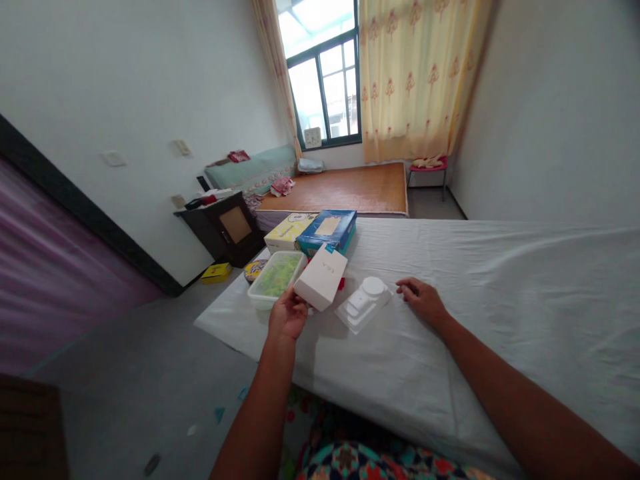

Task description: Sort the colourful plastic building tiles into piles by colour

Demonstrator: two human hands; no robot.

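Observation:
My left hand (pixel 287 315) grips the near corner of a white box (pixel 321 277) and holds it tilted just above the white-clothed table (pixel 500 307). Something small and red shows under the box's right edge. A white moulded plastic insert (pixel 364 303) lies on the cloth right of the box. My right hand (pixel 423 300) rests on the cloth just right of the insert, fingers curled inward, touching nothing I can make out.
A clear tub with green contents (pixel 277 277) sits left of the white box. Behind them lie a blue box (pixel 327 230) and a yellow-white box (pixel 290 230). A dark cabinet (pixel 225 227), a bed (pixel 345 188) and a pink stool (pixel 427 167) stand beyond.

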